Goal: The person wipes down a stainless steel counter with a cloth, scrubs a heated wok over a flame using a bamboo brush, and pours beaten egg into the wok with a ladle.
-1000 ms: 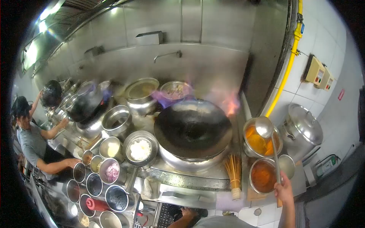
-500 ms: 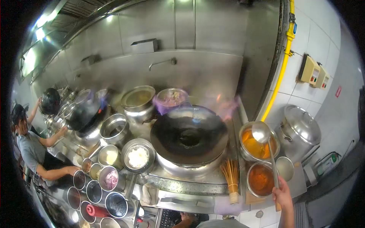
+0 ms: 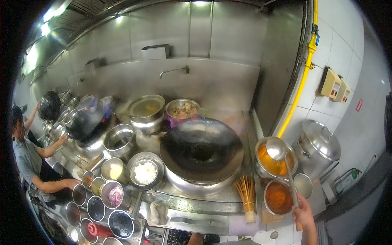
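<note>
My right hand [image 3: 303,213] is closed round the wooden-ended handle of a steel ladle [image 3: 276,148]. The ladle's bowl hangs over a metal bowl of orange oil [image 3: 281,166]. Just left of the hand is a second bowl, holding red-orange sauce [image 3: 278,197], and beside it a small pale bowl [image 3: 303,184]. A large black wok [image 3: 201,136] sits on the burner, with a little dark liquid at its bottom. At the lower frame edge only a bit of my left hand or wrist [image 3: 196,238] shows; its fingers are hidden.
A bamboo brush [image 3: 246,199] leans right of the burner. A strainer with white food [image 3: 145,173] and several ingredient tins [image 3: 115,195] stand left. Behind are two pots [image 3: 147,107]. A co-worker [image 3: 34,163] handles another wok [image 3: 85,124]. A lidded stockpot [image 3: 320,141] stands right.
The camera view has shifted slightly. Purple-pink flame beside the wok has faded. My left hand has dropped lower, mostly out of frame. The ladle stays over the oil bowl.
</note>
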A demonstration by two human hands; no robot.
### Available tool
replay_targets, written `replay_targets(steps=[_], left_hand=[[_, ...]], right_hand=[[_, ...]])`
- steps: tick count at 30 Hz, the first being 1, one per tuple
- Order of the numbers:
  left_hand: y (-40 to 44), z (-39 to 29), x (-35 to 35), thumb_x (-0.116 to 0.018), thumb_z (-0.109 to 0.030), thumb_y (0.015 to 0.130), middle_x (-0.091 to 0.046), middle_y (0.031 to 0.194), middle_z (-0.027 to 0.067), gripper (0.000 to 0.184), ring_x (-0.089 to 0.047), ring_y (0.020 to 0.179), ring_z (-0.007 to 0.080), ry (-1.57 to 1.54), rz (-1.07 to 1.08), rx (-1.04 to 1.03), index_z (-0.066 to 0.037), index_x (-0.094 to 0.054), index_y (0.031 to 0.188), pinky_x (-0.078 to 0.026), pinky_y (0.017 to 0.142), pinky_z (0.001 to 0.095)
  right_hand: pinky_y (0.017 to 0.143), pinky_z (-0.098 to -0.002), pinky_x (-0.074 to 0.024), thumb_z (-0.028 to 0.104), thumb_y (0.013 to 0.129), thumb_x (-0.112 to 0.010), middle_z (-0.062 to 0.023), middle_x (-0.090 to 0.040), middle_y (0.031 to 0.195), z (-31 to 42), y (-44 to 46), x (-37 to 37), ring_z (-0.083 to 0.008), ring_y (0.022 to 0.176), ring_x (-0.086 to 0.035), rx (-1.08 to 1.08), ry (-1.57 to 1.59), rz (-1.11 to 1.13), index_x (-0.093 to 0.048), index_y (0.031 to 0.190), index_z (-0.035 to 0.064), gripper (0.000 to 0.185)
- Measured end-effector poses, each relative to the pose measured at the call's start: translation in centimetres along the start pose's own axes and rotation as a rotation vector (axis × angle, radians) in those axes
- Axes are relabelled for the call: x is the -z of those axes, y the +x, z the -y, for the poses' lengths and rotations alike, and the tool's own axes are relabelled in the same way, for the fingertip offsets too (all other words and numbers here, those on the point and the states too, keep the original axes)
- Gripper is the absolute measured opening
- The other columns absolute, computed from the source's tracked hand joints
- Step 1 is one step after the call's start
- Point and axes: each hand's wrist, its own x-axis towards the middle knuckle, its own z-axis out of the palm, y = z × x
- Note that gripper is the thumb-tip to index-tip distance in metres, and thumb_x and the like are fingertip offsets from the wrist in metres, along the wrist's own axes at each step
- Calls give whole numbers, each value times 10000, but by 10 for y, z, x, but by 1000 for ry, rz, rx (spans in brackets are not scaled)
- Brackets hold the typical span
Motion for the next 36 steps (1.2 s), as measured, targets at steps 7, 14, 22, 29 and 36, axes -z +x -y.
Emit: replay_targets(steps=[7, 14, 22, 29, 36], left_hand=[[2, -1, 7, -551, -437, 907, -558, 1325, 190, 493, -563, 1189, 360, 9, 16, 10, -135, -585, 1296, -472, 988, 443], [5, -1, 8, -553, -438, 905, -580, 1279, 195, 473, -583, 1151, 360, 8, 24, 10, -134, -606, 1263, -483, 968, 444], [6, -1, 10, -555, -439, 903, -605, 1227, 202, 452, -606, 1107, 360, 3, 28, 9, -132, -631, 1227, -495, 946, 446], [8, -1, 8, -557, -439, 902, -627, 1181, 207, 436, -626, 1070, 361, -4, 27, 6, -131, -652, 1195, -506, 927, 447], [6, 4, 4, -559, -440, 900, -649, 1136, 213, 422, -646, 1032, 361, -31, 14, 3, -130, -673, 1163, -516, 907, 448]], right_hand=[[398, -318, -442, -80, 869, -539, -50, -559, 694, -1, -1, -3, -145, 463, -524, -17, 56, 6, -277, 1535, 112, 741], [394, -308, -439, -70, 875, -543, -48, -565, 722, 3, -6, -6, -139, 466, -520, -27, 50, 1, -274, 1537, 117, 738], [396, -303, -438, -61, 880, -547, -46, -560, 719, 4, -8, -9, -138, 469, -519, -18, 52, -13, -295, 1527, 106, 714], [401, -306, -432, -46, 879, -553, -45, -554, 713, 9, -12, -12, -137, 471, -511, -19, 33, -22, -298, 1526, 100, 710], [416, -301, -415, -45, 843, -552, -50, -567, 712, 7, -14, -17, -143, 460, -508, -14, -67, -102, -344, 1489, 74, 689]])
